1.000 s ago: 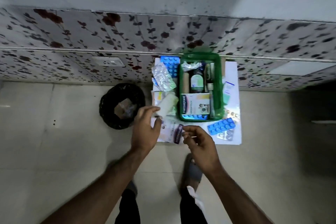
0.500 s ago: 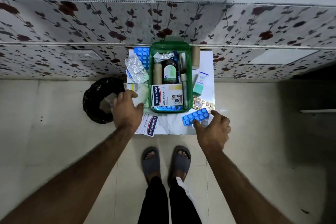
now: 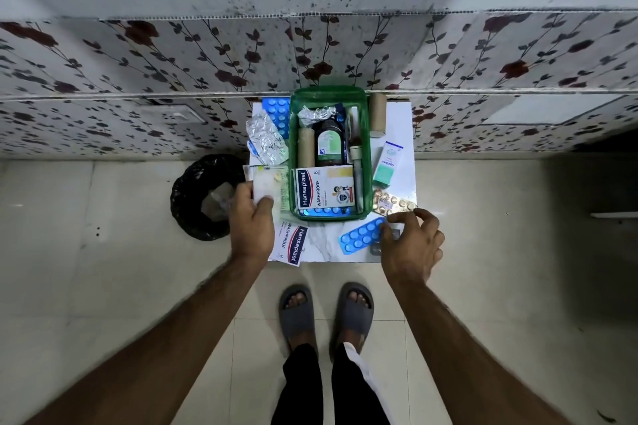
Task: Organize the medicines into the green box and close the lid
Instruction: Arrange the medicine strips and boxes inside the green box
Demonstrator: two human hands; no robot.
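The open green box (image 3: 328, 92) stands on a small white table (image 3: 324, 250) and holds a Hansaplast carton (image 3: 324, 190), a brown bottle (image 3: 329, 145), a cardboard roll and foil strips. My left hand (image 3: 252, 221) grips a pale packet (image 3: 264, 185) just left of the box. My right hand (image 3: 411, 245) has thumb and fingers closed on the right end of a blue blister strip (image 3: 360, 237) lying at the table's front. A gold blister strip (image 3: 393, 202) lies just beyond those fingers.
Loose on the table: a second Hansaplast packet (image 3: 291, 241) front left, a foil strip (image 3: 266, 138), a blue blister (image 3: 278, 114) back left, a cardboard roll (image 3: 378, 114), a green-white carton (image 3: 388, 166). A black bin (image 3: 203, 197) stands left. A floral wall is behind.
My left hand moved from the table's front to the pale packet beside the box. My right hand went right, onto the blue blister strip. The view has shifted to centre on the box.
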